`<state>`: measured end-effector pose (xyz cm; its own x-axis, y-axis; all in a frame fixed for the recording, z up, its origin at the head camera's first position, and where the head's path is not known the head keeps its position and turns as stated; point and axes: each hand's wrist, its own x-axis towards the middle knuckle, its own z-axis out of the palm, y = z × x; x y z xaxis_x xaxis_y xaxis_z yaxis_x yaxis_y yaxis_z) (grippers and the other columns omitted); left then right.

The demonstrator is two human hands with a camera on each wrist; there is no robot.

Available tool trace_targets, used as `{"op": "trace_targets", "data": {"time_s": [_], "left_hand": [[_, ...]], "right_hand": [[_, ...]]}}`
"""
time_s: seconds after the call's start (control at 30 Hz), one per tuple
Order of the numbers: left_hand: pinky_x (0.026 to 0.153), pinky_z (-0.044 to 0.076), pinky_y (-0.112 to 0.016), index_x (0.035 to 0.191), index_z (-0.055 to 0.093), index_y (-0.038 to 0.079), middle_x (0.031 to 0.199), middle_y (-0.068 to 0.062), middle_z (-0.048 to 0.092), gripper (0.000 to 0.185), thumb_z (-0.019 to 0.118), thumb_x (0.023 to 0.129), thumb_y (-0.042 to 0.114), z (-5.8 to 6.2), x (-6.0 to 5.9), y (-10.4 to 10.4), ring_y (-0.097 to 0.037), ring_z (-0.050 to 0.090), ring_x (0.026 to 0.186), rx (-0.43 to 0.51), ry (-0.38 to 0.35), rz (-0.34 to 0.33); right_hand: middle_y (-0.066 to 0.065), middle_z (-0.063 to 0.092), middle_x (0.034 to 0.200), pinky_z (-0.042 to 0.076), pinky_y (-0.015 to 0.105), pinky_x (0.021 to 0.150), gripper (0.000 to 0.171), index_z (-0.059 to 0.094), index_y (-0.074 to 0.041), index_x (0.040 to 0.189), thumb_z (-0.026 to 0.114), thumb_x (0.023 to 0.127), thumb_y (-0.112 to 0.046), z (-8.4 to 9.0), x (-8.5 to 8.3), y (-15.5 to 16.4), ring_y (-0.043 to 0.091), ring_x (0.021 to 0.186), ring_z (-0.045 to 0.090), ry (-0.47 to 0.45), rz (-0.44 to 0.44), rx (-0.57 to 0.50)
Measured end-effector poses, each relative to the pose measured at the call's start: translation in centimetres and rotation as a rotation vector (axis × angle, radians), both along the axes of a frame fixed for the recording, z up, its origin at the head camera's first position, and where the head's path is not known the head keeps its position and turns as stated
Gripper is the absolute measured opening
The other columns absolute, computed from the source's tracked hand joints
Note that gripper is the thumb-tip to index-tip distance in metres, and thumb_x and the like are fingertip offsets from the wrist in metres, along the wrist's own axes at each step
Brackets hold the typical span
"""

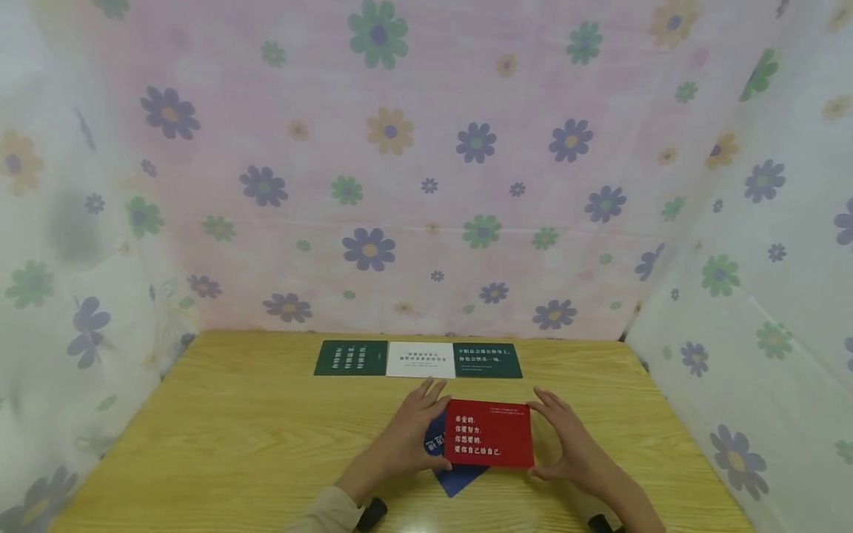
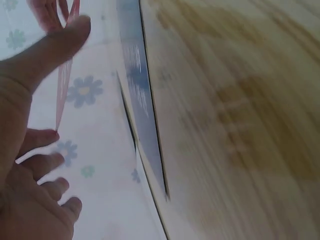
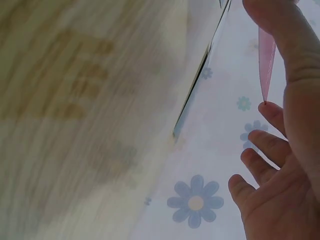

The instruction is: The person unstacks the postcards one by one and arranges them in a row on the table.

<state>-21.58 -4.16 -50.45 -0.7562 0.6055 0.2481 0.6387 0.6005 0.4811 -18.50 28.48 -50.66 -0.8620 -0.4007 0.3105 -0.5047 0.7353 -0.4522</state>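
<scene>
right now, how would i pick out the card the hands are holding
On the wooden table, nearer than the row of three cards at the far edge, the left hand and right hand hold one card. It is the only red card, overlapping a blue card.

Right wrist view: we see our right hand (image 3: 280,150) at the right edge, thumb running down from the top, fingers (image 3: 260,165) loosely curled below. A thin pink-red card edge (image 3: 266,65) stands between thumb and a fingertip, touching both. Blurred wooden table (image 3: 85,115) fills the left. A dark card edge (image 3: 200,75) lies along its border. Floral cloth (image 3: 200,200) lies behind.
</scene>
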Motion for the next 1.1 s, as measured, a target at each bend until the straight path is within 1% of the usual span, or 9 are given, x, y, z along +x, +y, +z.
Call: {"op": "trace_targets", "data": {"time_s": [0.1,0.2,0.3,0.4,0.47,0.6,0.77,0.93,1.1], "left_hand": [[0.123,0.025,-0.058,0.15,0.048,0.0,0.166,-0.015,0.03,0.102,0.095,0.069,0.039,0.0,-0.1,0.9,-0.04,0.02,0.154,-0.025,0.032,0.029],[0.125,0.023,-0.055,0.15,0.048,0.003,0.166,-0.013,0.029,0.101,0.094,0.069,0.043,0.2,-0.3,2.0,-0.037,0.02,0.155,-0.04,0.03,0.045],[0.125,0.024,-0.055,0.15,0.049,0.005,0.166,-0.013,0.03,0.1,0.093,0.07,0.045,0.3,-0.8,2.9,-0.037,0.02,0.155,-0.05,0.026,0.051],[0.124,0.025,-0.056,0.15,0.049,0.005,0.165,-0.015,0.032,0.1,0.092,0.07,0.047,0.5,-1.4,3.9,-0.038,0.021,0.155,-0.07,0.048,0.05],[0.124,0.025,-0.057,0.151,0.047,0.005,0.165,-0.016,0.032,0.101,0.09,0.072,0.049,0.7,-1.9,4.4,-0.038,0.021,0.155,-0.096,0.06,0.049],[0.124,0.026,-0.056,0.155,0.043,0.006,0.165,-0.015,0.032,0.102,0.087,0.075,0.052,1.2,-2.9,5.7,-0.035,0.022,0.155,-0.168,0.094,0.062],[0.124,0.026,-0.056,0.157,0.04,0.009,0.165,-0.013,0.032,0.102,0.085,0.077,0.055,1.3,-4.3,7.5,-0.035,0.021,0.155,-0.207,0.11,0.086],[0.124,0.025,-0.056,0.156,0.041,0.01,0.165,-0.011,0.034,0.102,0.084,0.076,0.057,1.3,-5.9,9.2,-0.036,0.021,0.155,-0.235,0.131,0.107],[0.124,0.025,-0.057,0.156,0.042,0.009,0.164,-0.012,0.036,0.101,0.085,0.077,0.055,1.1,-7.5,11.0,-0.036,0.023,0.154,-0.235,0.084,0.108]], "right_hand": [[0.025,0.04,0.157,0.043,0.071,0.103,0.1,0.051,0.0,0.144,0.1,0.06,-0.021,0.2,-0.5,0.6,0.048,0.142,0.034,-0.009,-0.008,0.028],[0.026,0.042,0.156,0.045,0.071,0.101,0.1,0.052,0.0,0.144,0.1,0.059,-0.022,0.5,-1.0,1.4,0.049,0.141,0.034,0.003,-0.008,0.059],[0.027,0.043,0.154,0.046,0.072,0.1,0.099,0.053,0.002,0.142,0.1,0.058,-0.021,1.0,-1.5,2.2,0.051,0.141,0.035,0.012,-0.007,0.082],[0.028,0.044,0.153,0.044,0.073,0.101,0.096,0.055,0.002,0.14,0.1,0.058,-0.02,1.5,-2.1,2.9,0.052,0.14,0.035,0.012,-0.016,0.123],[0.027,0.044,0.154,0.042,0.072,0.103,0.096,0.055,0.002,0.14,0.1,0.058,-0.021,1.6,-2.6,3.4,0.051,0.141,0.035,0.014,-0.036,0.165],[0.027,0.045,0.153,0.037,0.072,0.108,0.096,0.055,0.004,0.139,0.099,0.058,-0.023,1.8,-3.6,4.2,0.05,0.141,0.035,0.055,-0.052,0.238],[0.03,0.043,0.153,0.033,0.075,0.108,0.095,0.053,0.005,0.14,0.098,0.06,-0.019,1.9,-5.0,5.5,0.053,0.141,0.031,0.073,-0.062,0.254],[0.032,0.04,0.154,0.023,0.076,0.111,0.095,0.051,0.006,0.141,0.096,0.061,-0.017,1.9,-6.7,6.8,0.056,0.142,0.027,0.039,-0.083,0.275],[0.035,0.039,0.154,0.021,0.077,0.112,0.095,0.05,0.007,0.142,0.095,0.062,-0.017,2.0,-8.1,7.8,0.059,0.141,0.027,0.005,-0.101,0.296]]}}
